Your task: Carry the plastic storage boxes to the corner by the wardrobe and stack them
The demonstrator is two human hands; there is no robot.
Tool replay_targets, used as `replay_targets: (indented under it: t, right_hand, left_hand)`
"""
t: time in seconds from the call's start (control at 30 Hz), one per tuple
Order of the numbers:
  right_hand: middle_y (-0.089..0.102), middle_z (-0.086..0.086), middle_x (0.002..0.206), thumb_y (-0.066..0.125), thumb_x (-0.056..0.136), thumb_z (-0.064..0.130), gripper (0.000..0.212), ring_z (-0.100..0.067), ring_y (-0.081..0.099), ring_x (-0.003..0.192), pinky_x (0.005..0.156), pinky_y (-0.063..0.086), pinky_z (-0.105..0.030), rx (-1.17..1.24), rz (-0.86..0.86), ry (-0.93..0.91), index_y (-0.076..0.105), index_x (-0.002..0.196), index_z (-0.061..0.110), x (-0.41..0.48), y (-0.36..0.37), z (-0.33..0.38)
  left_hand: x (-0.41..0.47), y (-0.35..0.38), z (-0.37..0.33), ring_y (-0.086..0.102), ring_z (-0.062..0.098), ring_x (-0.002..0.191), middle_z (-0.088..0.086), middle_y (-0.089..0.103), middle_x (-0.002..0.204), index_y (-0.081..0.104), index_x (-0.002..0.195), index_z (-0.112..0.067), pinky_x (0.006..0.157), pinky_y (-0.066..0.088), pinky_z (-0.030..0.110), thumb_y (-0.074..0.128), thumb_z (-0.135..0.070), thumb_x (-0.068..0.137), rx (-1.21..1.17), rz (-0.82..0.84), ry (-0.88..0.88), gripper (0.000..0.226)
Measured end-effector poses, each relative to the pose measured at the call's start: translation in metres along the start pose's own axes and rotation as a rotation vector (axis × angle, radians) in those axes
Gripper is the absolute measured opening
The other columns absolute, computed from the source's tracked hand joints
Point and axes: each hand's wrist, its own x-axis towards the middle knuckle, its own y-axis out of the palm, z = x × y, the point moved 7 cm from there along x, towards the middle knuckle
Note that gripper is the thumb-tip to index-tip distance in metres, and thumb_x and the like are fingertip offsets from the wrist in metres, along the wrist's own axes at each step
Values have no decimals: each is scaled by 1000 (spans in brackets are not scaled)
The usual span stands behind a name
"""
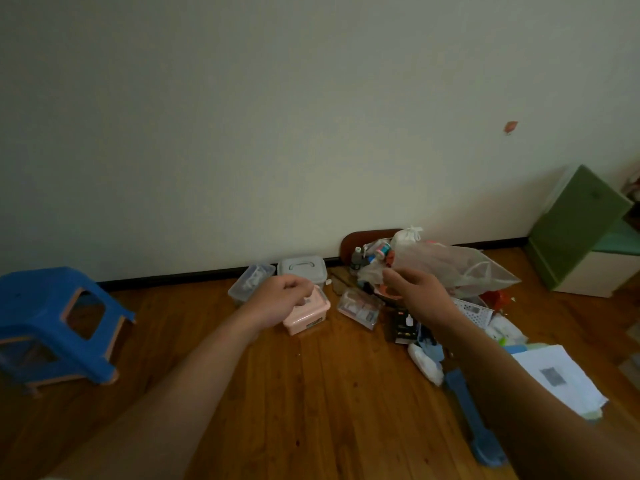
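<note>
Four plastic storage boxes stand on the wooden floor (pixel 311 393) near the wall: pink box (pixel 311 317), grey lidded box (pixel 303 270) behind it, clear box (pixel 249 285) to the left, and a second clear box (pixel 360 308), tilted, beside the clutter. None is stacked.

Hands are apart. The left hand (pixel 280 299) is curled over the pink box's lid; a grip on its handle cannot be confirmed. The right hand (pixel 419 292) reaches toward a clear plastic bag (pixel 450 265); contact cannot be told.

Judgement: the boxes are stiff, light and smooth-sided; lids may pop. Lift by the top handle where fitted, otherwise with both palms under the rim, kept level.
</note>
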Motion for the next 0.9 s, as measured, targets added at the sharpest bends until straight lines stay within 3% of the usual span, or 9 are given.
replay_targets:
  t: [0.1,0.2,0.27,0.4,0.57,0.67,0.77,0.9]
  right_hand:
    - [67,3,104,50,95,42,27,-8,65,91,68,49,-22,0,12,13,64,111,25,32,-2,-2]
    - [67,5,107,50,94,46,35,-7,65,91,69,50,-22,-7,21,21,62,119,26,65,1,-2]
    - [66,7,107,50,94,48,35,-7,65,91,68,49,-21,-24,22,22,61,120,28,90,3,0]
    - [65,6,108,49,94,49,36,-6,64,92,69,49,-21,-61,21,23,61,120,28,146,7,3]
    - [65,6,109,49,95,47,37,-9,60,99,86,51,-32,-127,21,28,61,122,24,230,16,23]
    - [66,11,100,51,95,42,22,-5,61,93,75,48,-23,-91,13,14,65,108,31,274,21,39]
    - [64,18,90,53,94,44,12,-1,59,86,66,43,-19,-103,14,-3,64,92,38,315,29,51]
    - [65,14,94,54,92,48,28,-6,61,90,78,49,-27,-131,25,4,66,108,30,364,41,61]
  left_hand:
    - [35,-3,-7,64,8,99,-5,69,108,67,113,-22,85,49,31,56,-44,92,-11,1,1,32]
    - [69,-12,-12,64,7,95,-8,70,101,69,102,-27,68,44,25,56,-44,91,27,-9,29,24]
    - [96,-20,-15,63,7,94,-10,70,98,68,96,-31,75,45,25,57,-43,91,107,-29,62,17]
    - [155,-33,-14,62,8,100,-9,68,105,68,106,-28,89,47,28,59,-42,90,108,-26,68,23]
    - [241,-65,-22,62,10,102,-7,68,106,69,106,-24,85,45,25,60,-39,90,113,-28,62,23]
    - [283,-87,-36,63,12,101,-5,69,108,69,110,-22,92,49,32,60,-39,91,117,-48,74,27]
    - [312,-108,-43,65,14,95,-6,68,103,68,109,-22,86,51,32,59,-39,91,101,-60,71,26]
    - [343,-131,-41,62,12,97,-5,68,100,68,106,-23,85,47,29,59,-38,92,100,-77,54,23]
